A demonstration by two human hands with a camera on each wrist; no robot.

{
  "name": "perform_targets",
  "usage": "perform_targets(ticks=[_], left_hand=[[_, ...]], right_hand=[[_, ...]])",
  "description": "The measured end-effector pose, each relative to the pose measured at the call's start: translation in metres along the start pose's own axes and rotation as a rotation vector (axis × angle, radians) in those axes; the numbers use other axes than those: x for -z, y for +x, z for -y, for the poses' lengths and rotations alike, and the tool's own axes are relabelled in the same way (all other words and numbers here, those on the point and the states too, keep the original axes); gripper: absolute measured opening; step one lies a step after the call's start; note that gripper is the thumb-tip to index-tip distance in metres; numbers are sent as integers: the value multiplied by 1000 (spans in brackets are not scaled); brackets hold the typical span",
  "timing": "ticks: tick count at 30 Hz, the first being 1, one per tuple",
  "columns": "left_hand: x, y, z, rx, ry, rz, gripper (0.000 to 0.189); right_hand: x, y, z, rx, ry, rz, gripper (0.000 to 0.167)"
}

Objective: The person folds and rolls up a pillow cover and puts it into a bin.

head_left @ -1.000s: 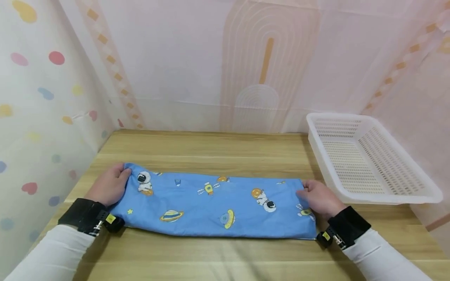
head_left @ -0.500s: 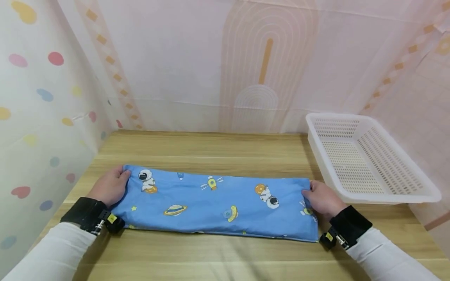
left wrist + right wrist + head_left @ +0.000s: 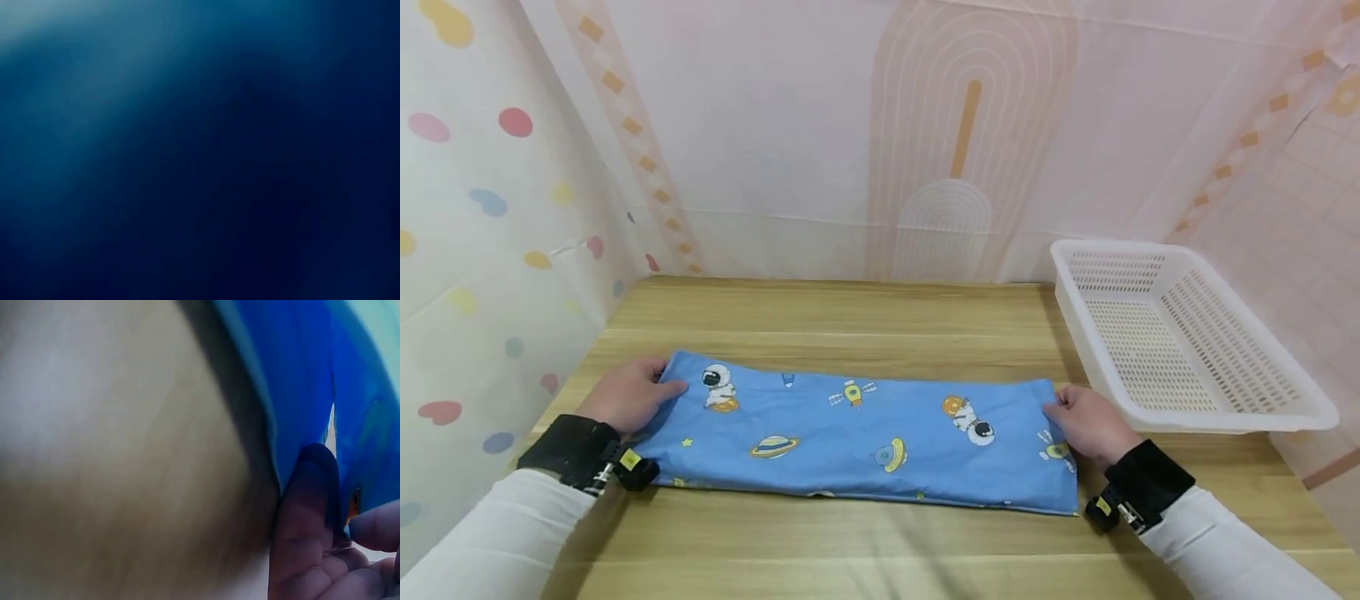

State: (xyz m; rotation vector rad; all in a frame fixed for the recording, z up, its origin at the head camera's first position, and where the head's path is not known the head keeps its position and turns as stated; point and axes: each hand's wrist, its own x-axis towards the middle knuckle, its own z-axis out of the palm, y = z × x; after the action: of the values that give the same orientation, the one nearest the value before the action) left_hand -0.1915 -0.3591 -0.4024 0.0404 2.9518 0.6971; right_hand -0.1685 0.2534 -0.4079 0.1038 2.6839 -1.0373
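A folded blue cloth printed with astronauts, planets and satellites lies as a long strip across the wooden table. At its left end is my left hand; the thumb lies straight on the cloth, spread from the forefinger at the edge, and the far corner stands free of the fingertips. My right hand pinches the right end near its far corner. In the right wrist view, thumb and finger of the right hand hold the blue cloth, which hangs in layers. Dark blue blur fills the left wrist view.
A white perforated plastic basket stands at the back right of the wooden table, close beyond the right hand. Patterned curtains hang behind the table and along both sides.
The strip has been drawn out flatter and slightly to the right. My left hand has shifted a little left and spread its thumb, loosening from the far corner. My right hand keeps its pinch.
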Motion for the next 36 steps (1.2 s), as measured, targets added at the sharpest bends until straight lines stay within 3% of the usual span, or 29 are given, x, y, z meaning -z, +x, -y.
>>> perform_targets(ticks=[14,19,26,30,36], left_hand=[[-8,3,-3,38,29,-43,36],[-11,4,2,52,33,-57,35],[-14,6,9,91,5,-55,30],[-13,8,9,97,6,-48,28],[-2,-1,5,138,18,-58,32]], right_hand=[[1,1,-3,-34,-6,-17,24],[0,2,-1,-22,-28,-32,26],[-1,3,1,-53,26,-31,22],[-1,2,-1,-62,39,-37,26],[-1,2,0,-78,46,-11,31]])
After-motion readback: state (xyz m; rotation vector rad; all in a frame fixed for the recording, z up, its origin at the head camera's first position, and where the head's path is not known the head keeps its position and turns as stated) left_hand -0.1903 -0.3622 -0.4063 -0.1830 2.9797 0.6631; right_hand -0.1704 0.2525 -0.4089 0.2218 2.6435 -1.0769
